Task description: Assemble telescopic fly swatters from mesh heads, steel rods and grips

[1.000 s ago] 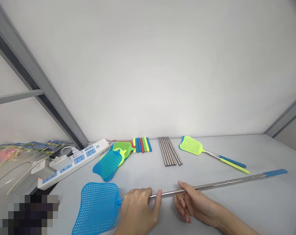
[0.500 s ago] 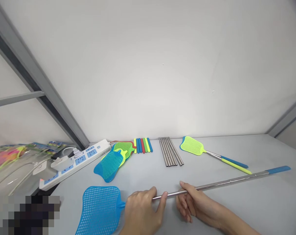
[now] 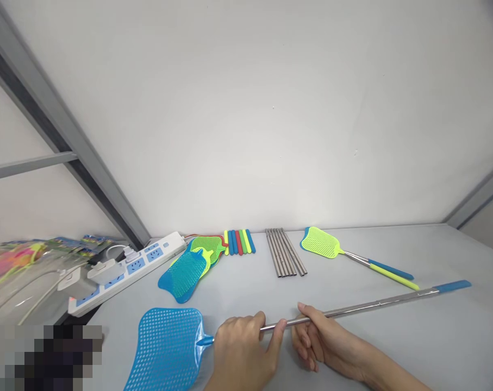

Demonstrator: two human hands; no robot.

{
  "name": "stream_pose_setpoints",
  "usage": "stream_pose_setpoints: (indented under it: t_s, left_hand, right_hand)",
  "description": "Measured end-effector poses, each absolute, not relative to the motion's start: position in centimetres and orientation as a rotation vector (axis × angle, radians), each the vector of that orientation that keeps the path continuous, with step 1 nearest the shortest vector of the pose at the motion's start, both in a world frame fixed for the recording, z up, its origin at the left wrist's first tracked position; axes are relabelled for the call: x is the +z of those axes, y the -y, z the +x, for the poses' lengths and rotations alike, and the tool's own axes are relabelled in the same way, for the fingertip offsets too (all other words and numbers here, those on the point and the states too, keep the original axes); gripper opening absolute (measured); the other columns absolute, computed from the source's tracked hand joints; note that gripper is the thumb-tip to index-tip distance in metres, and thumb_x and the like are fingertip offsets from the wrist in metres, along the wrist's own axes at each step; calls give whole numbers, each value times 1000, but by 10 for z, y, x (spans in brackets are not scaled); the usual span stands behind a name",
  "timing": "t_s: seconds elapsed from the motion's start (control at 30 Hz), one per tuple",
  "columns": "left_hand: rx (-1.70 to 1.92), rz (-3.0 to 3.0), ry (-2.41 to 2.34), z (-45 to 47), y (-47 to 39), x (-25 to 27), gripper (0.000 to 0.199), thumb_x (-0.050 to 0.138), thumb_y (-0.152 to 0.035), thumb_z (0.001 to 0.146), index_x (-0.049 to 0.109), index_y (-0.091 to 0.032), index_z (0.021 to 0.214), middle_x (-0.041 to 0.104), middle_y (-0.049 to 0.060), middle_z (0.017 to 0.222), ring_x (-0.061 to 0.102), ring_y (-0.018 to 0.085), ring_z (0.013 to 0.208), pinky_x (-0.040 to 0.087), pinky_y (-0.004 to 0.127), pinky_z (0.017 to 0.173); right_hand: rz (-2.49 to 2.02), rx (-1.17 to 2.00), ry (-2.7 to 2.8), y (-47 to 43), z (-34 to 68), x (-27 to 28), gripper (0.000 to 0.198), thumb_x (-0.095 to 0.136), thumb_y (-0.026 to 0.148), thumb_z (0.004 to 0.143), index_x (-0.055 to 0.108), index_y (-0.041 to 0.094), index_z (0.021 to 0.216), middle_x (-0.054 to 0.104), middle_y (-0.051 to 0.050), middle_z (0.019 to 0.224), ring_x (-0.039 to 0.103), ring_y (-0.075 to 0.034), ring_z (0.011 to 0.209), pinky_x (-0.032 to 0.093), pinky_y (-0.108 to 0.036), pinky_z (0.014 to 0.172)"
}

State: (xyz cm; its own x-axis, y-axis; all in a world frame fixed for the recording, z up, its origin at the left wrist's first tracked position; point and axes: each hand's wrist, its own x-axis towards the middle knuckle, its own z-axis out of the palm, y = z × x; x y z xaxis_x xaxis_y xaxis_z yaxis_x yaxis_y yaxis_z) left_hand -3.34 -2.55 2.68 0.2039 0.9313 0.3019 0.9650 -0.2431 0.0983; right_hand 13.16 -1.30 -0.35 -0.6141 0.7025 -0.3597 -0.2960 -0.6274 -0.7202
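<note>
A blue fly swatter (image 3: 168, 347) with a long telescopic metal shaft lies slantwise before me, its blue grip (image 3: 452, 286) at the far right end. My left hand (image 3: 242, 350) is closed around the thin shaft just past the swatter's head. Farther along, my right hand (image 3: 319, 339) pinches the shaft, thumb on top and the other fingers curled below. A short length of bare metal shows between the two hands. Behind them lie several loose metal tubes (image 3: 282, 252) in a row.
Loose swatter heads (image 3: 185, 277) overlap at the back left, beside a row of coloured grips (image 3: 240, 242). Two swatters with grips (image 3: 323, 243) lie at the back right. A white power strip (image 3: 128, 271) with plugs and a plastic bag (image 3: 22, 282) are on the left.
The grip end of the shaft has moved left, and the extended swatter looks slightly shorter. My left hand has shifted a little right, showing more of the swatter's neck.
</note>
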Motion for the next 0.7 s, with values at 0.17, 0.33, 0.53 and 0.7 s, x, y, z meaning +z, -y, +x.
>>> stream_pose_setpoints:
  t_s: [0.17,0.33,0.53,0.7]
  left_hand:
    - [-482,-2295,1880,-29,26,24,37,39,-45,74,54,-21,51,59,3,48,55,19,49,30,29,51]
    - [-485,-2361,1875,-29,24,19,35,39,-42,76,53,-21,52,59,2,48,55,18,50,30,29,51]
    - [-511,-2571,1801,-36,16,15,32,35,-37,80,50,-20,58,59,0,57,54,16,56,32,28,56]
    - [-569,-2682,1701,-39,11,20,25,33,-30,83,51,-19,70,55,2,69,49,16,66,32,29,63]
  right_hand:
    - [-873,2241,840,13,131,-5,51,25,54,78,42,14,50,48,-2,47,45,-10,39,28,-22,42]
    - [-849,2171,815,14,130,-9,52,22,52,79,42,14,48,47,-2,46,43,-10,40,28,-23,44]
    - [-903,2091,737,13,128,-5,43,29,43,79,38,16,46,42,0,44,38,-9,41,29,-24,46]
    - [-993,2038,754,6,135,2,39,32,40,77,35,17,45,42,0,45,38,-9,41,29,-25,49]
